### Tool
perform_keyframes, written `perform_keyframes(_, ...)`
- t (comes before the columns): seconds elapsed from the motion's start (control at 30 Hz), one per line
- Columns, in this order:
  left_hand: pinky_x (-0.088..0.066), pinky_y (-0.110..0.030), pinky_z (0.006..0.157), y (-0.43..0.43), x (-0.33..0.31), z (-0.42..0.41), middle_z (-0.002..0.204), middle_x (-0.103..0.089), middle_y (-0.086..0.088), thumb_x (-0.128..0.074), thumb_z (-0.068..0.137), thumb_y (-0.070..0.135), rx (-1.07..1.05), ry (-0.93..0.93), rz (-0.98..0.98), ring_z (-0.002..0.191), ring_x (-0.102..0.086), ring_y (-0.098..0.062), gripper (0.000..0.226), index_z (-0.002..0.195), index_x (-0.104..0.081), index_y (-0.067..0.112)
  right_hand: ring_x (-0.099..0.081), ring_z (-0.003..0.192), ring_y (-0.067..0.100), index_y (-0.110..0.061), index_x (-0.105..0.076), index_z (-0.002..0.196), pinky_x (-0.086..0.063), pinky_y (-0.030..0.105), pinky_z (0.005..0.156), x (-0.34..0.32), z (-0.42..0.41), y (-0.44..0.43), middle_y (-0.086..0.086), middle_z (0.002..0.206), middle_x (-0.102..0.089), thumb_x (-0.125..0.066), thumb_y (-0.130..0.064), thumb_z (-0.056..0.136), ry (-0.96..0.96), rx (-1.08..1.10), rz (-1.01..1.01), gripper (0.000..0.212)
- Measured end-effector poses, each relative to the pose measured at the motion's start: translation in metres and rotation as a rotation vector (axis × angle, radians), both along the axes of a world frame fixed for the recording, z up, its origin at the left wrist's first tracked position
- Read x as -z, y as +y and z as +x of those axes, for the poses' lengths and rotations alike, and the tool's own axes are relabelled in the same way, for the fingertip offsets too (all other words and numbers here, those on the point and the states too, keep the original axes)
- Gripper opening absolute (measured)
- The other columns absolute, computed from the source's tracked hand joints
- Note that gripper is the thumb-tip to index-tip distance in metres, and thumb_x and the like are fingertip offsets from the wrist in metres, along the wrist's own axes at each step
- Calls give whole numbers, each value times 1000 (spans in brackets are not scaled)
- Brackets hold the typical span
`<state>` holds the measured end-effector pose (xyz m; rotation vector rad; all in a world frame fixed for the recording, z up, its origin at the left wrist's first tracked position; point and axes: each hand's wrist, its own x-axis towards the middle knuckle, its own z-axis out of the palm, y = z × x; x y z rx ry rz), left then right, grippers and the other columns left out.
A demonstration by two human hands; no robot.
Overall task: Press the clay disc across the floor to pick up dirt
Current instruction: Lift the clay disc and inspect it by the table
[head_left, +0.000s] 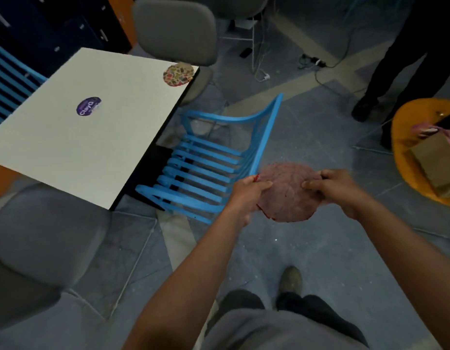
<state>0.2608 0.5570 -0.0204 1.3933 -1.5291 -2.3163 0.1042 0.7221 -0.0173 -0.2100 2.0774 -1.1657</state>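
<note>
I hold a flat, reddish-brown clay disc in the air, well above the grey floor, in front of me. My left hand pinches its left edge, thumb on top. My right hand grips its right edge, fingers curled over the rim. The disc's top face is dull and veined, and its edge is ragged. My own legs and one shoe show below the disc.
A white table at the left carries a purple lid and a speckled disc. A blue slatted chair stands by it, grey chairs around. Another person's legs, cables and a yellow seat lie right.
</note>
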Motion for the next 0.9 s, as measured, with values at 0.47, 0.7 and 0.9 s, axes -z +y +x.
perform_keyframes(0.47, -61, -25, 56, -40, -8, -127, 105, -80, -15, -70, 98, 2, -365, 51, 55, 68, -75, -13, 20, 117, -76, 3, -74, 79, 25, -6, -75, 101, -62, 43, 77, -6, -166, -95, 13, 91, -78, -80, -10, 82, -34, -275, -63, 20)
perform_keyframes(0.7, -67, -33, 71, -109, -2, -193, 110, -80, -19, -70, 97, 2, -419, 56, 70, 89, -81, -28, 26, 122, -75, -1, -75, 83, 28, -6, -75, 103, -63, 42, 75, -8, -236, -176, 16, 96, -78, -77, -9, 84, -32, -337, -49, 19)
perform_keyframes(0.9, -62, -27, 56, -165, -5, -236, 101, -80, -18, -70, 97, 1, -472, 55, 46, 82, -77, -27, 17, 113, -78, 3, -71, 76, 25, -2, -73, 106, -58, 31, 58, -15, -280, -243, 18, 93, -76, -75, -6, 85, -35, -396, -53, 21)
